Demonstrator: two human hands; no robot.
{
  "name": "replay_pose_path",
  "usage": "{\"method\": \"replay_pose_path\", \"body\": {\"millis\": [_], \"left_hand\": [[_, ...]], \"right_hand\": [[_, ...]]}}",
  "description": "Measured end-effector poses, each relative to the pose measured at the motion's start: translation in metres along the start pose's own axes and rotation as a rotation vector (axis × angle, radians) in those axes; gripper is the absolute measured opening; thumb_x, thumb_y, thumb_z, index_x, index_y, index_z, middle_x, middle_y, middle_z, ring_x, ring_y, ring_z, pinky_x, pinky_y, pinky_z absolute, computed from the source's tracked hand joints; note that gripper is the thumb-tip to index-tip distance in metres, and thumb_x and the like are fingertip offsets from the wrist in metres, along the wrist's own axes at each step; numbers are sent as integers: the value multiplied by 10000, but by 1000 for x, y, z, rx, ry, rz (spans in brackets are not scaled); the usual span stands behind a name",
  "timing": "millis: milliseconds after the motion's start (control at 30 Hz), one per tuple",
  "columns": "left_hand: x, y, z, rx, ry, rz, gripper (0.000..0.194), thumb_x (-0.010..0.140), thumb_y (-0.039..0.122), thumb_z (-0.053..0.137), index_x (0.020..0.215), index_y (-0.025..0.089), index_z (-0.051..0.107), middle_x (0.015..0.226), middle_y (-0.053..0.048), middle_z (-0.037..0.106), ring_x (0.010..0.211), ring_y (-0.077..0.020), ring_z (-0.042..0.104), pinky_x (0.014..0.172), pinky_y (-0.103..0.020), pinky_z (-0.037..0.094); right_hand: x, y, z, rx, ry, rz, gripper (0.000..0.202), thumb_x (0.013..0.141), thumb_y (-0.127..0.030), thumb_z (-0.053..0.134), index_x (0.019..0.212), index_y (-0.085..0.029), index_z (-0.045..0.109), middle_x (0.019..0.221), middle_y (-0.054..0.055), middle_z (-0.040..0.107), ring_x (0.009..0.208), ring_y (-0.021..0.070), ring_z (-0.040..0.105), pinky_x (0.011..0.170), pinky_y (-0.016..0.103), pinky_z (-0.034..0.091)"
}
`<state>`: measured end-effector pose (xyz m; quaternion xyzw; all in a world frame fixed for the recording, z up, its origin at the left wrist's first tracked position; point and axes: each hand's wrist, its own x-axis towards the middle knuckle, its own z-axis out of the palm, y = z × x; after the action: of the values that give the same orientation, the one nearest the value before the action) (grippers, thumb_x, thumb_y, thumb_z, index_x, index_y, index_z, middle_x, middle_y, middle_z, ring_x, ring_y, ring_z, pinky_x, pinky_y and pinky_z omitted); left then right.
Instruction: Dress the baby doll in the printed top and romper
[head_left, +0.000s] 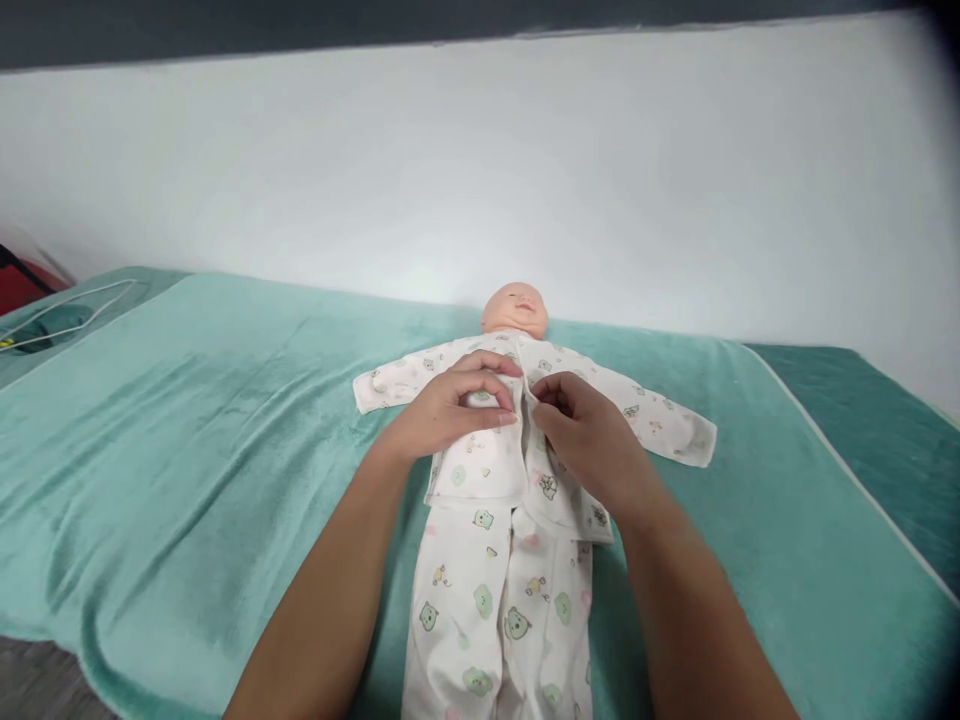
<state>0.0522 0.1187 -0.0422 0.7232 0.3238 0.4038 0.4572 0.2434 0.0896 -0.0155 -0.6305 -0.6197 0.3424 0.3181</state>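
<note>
A baby doll lies on its back, head toward the wall. It wears a white printed jacket with both sleeves spread wide, over matching trousers. The jacket's front edges lie slightly apart along the middle of the chest. My left hand pinches the edge of the left front panel between thumb and fingers. My right hand has its fingers curled and closed on the edge of the opposite panel. Whatever fastener may be at the fingertips is too small to make out.
A green plush blanket with soft folds covers the surface under the doll. Behind it rises a white wall. At the far left lie a white cord and a red object. A darker green cloth shows at the right.
</note>
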Motion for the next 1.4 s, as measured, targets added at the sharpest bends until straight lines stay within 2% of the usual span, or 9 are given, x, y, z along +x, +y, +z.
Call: {"method": "replay_pose_path", "body": {"millis": [100,200,333,500,600,800,1033,1267,1400], "left_hand": [[2,1,5,-21,22,66,87,848,276,714,804,208,681,1103,-68,622,1069,-203,602,882,-330,494],[3,4,9,-33,30,98,83,862,263,695,817,197,672,975,-55,639,956,-176,613,876,-324,489],[2,6,9,-8,24,51,119,870,284,685,797,194,659,920,-38,651,870,-154,602,828,-302,480],[0,6,7,-34,44,-19,103,863,281,685,814,195,655,913,-37,650,863,-156,582,726,-278,439],[-1,6,6,-53,36,-53,114,862,291,683,820,189,654,912,-38,644,834,-149,569,689,-272,423],[0,6,7,-42,32,-74,127,845,290,702,819,174,656,908,-24,642,841,-134,574,693,-248,420],[2,6,11,2,76,-138,136,834,316,713,841,186,674,898,-8,635,840,-127,571,686,-235,406],[2,8,13,37,66,-125,128,844,308,692,826,183,671,910,-19,649,849,-138,577,678,-237,406],[2,8,14,87,66,-96,90,851,277,670,822,192,667,896,-12,641,864,-140,567,696,-242,406]], "right_hand": [[2,4,-2,73,-53,32,169,831,-328,483,891,-232,607,665,-37,509,537,109,423,482,233,323],[4,7,-6,65,-69,1,170,820,-380,570,892,-230,605,737,-30,552,602,112,458,504,226,347],[2,3,-7,-36,-111,-16,149,788,-352,621,871,-230,601,754,-30,593,613,113,460,526,238,356],[-3,-6,1,-286,22,-92,112,814,-289,547,752,-211,497,694,-11,583,611,131,459,545,270,330],[-4,-8,4,-330,35,-94,100,808,-248,506,740,-214,442,669,-18,547,601,130,432,532,272,309],[3,2,-8,6,-105,17,60,804,-247,481,778,-211,520,676,-35,484,570,101,407,491,246,306],[12,22,-18,498,-308,-31,172,758,-184,578,929,-208,586,765,-29,535,656,93,483,589,222,412],[9,21,-9,613,-264,-62,211,769,-125,520,942,-216,598,753,-39,497,643,76,450,567,204,379],[4,16,-8,597,-261,-76,92,883,-229,553,961,-214,600,762,-32,506,673,83,479,603,217,405]]}}
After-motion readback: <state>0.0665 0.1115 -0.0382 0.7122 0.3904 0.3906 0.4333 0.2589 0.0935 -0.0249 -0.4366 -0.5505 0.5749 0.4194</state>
